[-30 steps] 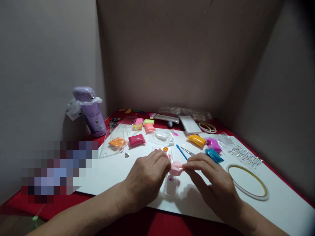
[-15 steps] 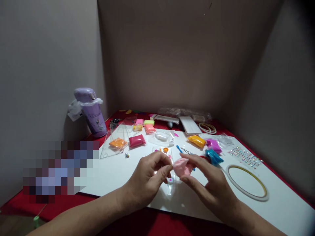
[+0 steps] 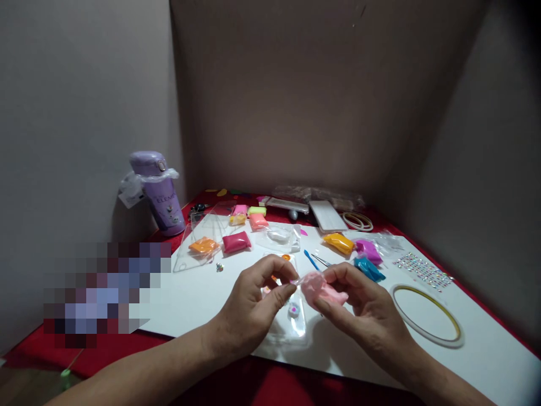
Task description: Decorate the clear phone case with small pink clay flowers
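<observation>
A small packet of pale pink clay [image 3: 320,288] in clear wrap is held just above the white board [image 3: 203,293]. My right hand [image 3: 359,307] cups it from the right, with fingers curled round it. My left hand [image 3: 257,304] pinches the twisted clear end of the wrap at the packet's left side. Under both hands lies a clear phone case [image 3: 291,318] with small coloured decorations on it.
Clay packets lie behind: orange [image 3: 203,246], dark pink [image 3: 235,242], yellow-orange [image 3: 338,242], magenta [image 3: 368,250], blue [image 3: 369,268]. A blue tool [image 3: 311,259] and tweezers [image 3: 323,260] lie near. A tape ring [image 3: 426,313], a gem sticker sheet [image 3: 422,269] and a purple bottle [image 3: 158,194] stand around.
The pink packet has turned and shifted slightly right in my right hand. My left hand's pinch now grips the wrap's twisted end and pulls it out to the left.
</observation>
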Available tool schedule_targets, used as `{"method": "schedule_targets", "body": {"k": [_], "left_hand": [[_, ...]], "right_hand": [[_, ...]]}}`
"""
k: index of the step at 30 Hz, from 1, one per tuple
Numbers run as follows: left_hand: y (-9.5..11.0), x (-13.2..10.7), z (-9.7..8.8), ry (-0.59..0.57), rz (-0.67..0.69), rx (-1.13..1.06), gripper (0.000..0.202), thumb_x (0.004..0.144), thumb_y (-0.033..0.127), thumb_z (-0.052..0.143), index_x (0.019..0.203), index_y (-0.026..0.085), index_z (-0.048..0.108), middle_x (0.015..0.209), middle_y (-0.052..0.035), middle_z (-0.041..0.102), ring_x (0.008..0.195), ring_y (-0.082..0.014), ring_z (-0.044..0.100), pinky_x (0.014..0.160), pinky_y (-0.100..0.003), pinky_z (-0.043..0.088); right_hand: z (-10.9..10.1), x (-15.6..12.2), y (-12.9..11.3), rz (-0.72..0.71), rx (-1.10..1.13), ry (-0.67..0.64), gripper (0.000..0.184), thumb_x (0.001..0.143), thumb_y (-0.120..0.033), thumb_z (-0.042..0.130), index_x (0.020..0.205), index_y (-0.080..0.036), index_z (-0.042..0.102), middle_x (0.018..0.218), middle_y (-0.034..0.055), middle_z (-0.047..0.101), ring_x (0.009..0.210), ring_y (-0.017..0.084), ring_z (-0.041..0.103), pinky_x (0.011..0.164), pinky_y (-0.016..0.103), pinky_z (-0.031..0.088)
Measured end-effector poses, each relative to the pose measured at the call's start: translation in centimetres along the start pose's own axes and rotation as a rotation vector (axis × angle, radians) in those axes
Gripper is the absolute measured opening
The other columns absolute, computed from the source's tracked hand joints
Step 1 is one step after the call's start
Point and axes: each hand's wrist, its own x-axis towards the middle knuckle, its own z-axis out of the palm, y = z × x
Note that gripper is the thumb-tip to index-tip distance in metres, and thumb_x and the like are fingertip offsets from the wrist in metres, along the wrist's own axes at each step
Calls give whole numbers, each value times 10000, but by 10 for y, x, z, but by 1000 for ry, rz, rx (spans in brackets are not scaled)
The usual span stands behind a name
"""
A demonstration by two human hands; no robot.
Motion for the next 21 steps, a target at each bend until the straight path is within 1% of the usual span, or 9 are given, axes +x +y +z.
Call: {"method": "schedule_targets", "body": {"k": [2, 3, 7, 12, 16, 21], "left_hand": [[0, -2, 0, 17, 100, 66, 38, 891, 185, 576, 923, 166, 582, 949, -47, 600, 880, -163, 567, 760, -296, 455], [1, -2, 0, 16, 134, 75, 46, 893, 181, 575, 938, 169, 578, 957, -48, 595, 880, -161, 564, 761, -297, 458], [4, -3, 1, 21, 210, 130, 61, 885, 190, 601, 935, 157, 589, 893, -43, 578, 807, -150, 538, 727, -294, 458], [7, -3, 2, 27, 240, 197, 40, 877, 168, 607, 871, 129, 614, 824, -44, 569, 777, -148, 526, 705, -286, 438], [6, -3, 2, 23, 239, 208, 11, 858, 126, 614, 848, 128, 617, 819, -39, 574, 787, -146, 532, 726, -283, 433], [8, -3, 2, 16, 201, 222, 70, 862, 164, 622, 801, 140, 596, 800, -35, 557, 774, -152, 518, 723, -291, 423]], "right_hand": [[0, 1, -2, -21, -42, 5, 132, 847, -319, 668, 889, -232, 578, 831, -22, 622, 745, 137, 596, 683, 258, 483], [0, 1, -3, -39, -67, 7, 121, 851, -313, 662, 884, -232, 578, 826, -21, 618, 745, 139, 592, 684, 262, 481], [1, 2, -5, -158, -159, 14, 106, 853, -281, 656, 845, -222, 568, 763, -24, 592, 697, 134, 560, 646, 265, 458], [1, 1, -4, -265, -227, -4, 87, 860, -238, 635, 856, -206, 555, 764, -7, 587, 682, 139, 554, 604, 271, 446], [0, 1, -3, -318, -265, -31, 77, 857, -196, 617, 888, -200, 547, 773, 1, 584, 692, 147, 560, 617, 284, 451], [-2, 0, -4, -371, -284, -80, 111, 848, -157, 600, 947, -190, 562, 797, 18, 584, 700, 158, 556, 619, 301, 453]]}}
